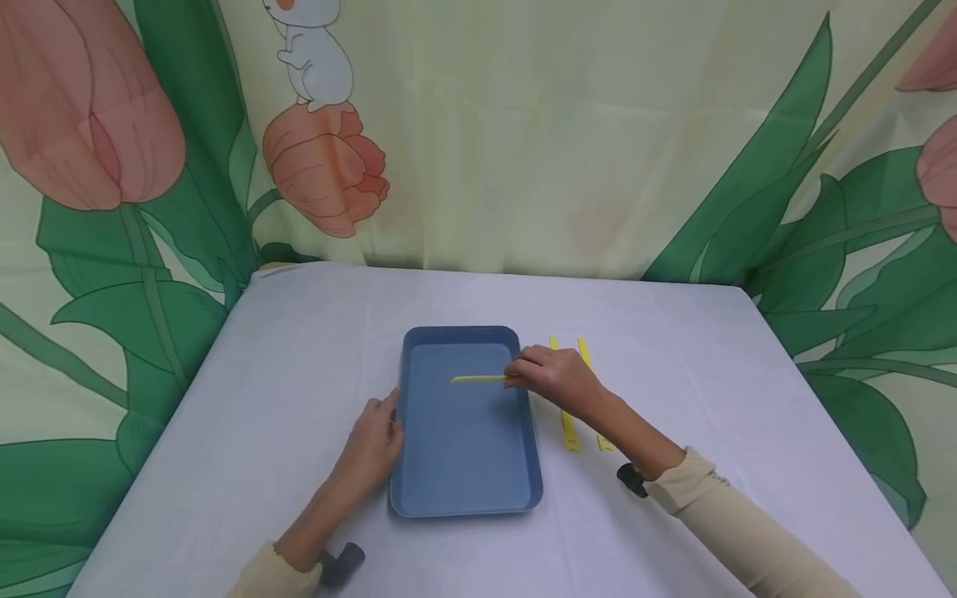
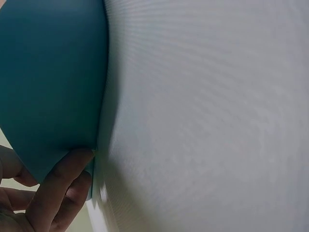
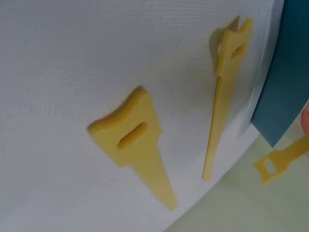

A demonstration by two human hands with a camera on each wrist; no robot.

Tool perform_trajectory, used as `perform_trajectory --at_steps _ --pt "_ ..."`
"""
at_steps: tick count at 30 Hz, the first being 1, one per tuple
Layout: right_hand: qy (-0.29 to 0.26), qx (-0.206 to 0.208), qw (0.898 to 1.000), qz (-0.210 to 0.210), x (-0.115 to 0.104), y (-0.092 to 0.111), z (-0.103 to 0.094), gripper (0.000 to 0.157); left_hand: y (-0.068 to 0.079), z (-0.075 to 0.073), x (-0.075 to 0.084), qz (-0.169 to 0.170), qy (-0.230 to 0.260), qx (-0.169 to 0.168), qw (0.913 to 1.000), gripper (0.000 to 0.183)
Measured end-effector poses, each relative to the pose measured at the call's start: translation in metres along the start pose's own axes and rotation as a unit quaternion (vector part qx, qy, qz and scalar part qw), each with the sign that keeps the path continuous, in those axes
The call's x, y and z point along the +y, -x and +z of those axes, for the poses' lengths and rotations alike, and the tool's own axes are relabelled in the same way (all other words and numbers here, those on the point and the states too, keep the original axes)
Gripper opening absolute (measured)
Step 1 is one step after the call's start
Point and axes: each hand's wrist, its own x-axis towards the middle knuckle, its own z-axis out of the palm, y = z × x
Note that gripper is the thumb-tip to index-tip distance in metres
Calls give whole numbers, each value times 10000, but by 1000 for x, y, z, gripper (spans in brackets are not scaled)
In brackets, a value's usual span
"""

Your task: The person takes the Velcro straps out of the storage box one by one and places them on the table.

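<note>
A blue rectangular tray (image 1: 465, 448) lies on the white tabletop. My left hand (image 1: 374, 440) holds its left side; the left wrist view shows bent fingers (image 2: 60, 186) against the outer wall. Above the tray's upper right part, my right hand (image 1: 549, 374) pinches a thin yellow strap (image 1: 478, 379), like a hook-and-loop cable tie, its free end pointing left over the tray. The slotted head of this strap (image 3: 294, 152) shows at the right wrist view's edge. Two more yellow straps, one (image 3: 227, 92) nearer the tray and one (image 3: 140, 145) farther out, lie to its right.
White cloth (image 1: 299, 357) covers the table around the tray. Behind it hangs a curtain (image 1: 523, 166) printed with flowers and leaves. Each wrist wears a dark camera, one of them (image 1: 342, 565) at the left wrist. The right forearm passes over the two lying straps.
</note>
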Motion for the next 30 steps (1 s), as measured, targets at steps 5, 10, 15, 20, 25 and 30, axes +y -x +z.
perform_trajectory --at_steps 5,10,15,20,25,30 --pt "-382 15 9978 544 2 4 -4 24 -1 -2 0 -48 3 9 10000 50" --pt "-606 -58 9937 937 2 8 -6 24 -1 -4 0 -99 43 12 9999 51" --pt "-563 -105 9901 1283 2 11 -8 24 -1 -3 -1 -93 45 -18 9999 50" --pt "-712 -49 9787 1924 2 15 -13 22 -1 -4 -1 -73 79 -45 9999 50" --pt "-794 -75 9637 2548 2 17 -15 18 -1 -4 -1 -91 104 -48 9999 49" --pt "-944 -236 9377 3336 2 19 -18 17 -1 -2 -1 -114 162 -107 9997 50"
